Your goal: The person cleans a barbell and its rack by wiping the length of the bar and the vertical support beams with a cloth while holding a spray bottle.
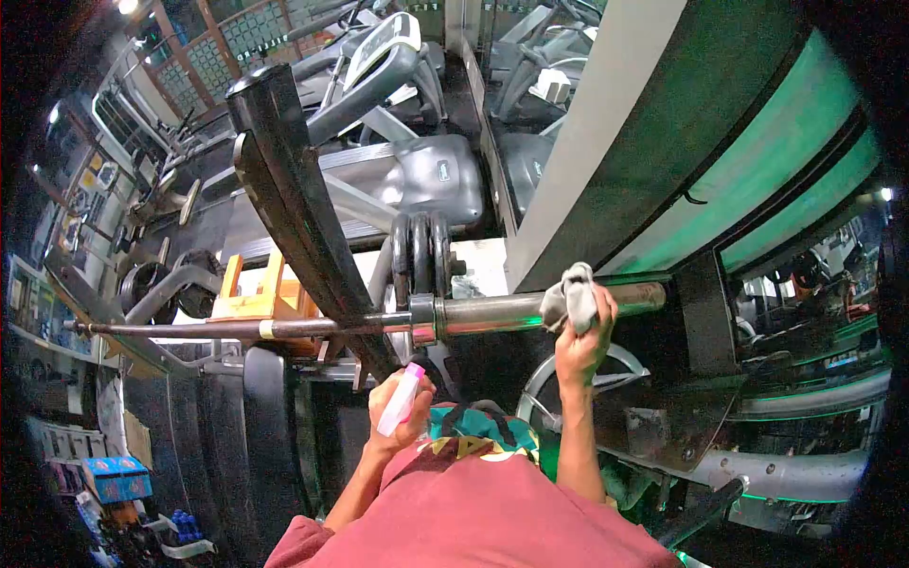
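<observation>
My right hand point(582, 352) grips a crumpled grey cloth point(570, 298) against the thick metal end sleeve of a barbell point(488, 315). The bar lies across the view, its thin shaft running left past a black rack upright point(294, 194). Below the bar's collar, my left hand point(383, 402) is closed around a small bottle with a pink top point(401, 401), apart from the bar. It looks like a spray bottle, but the fingers hide part of it.
Black weight plates point(421, 248) hang behind the collar. A treadmill point(440, 175) stands beyond the rack. Right of the bar's end is a dark pillar point(712, 322) beside mirrors. A wooden stand point(258, 295) sits behind the shaft at left, and a padded bench point(267, 388) lies below it.
</observation>
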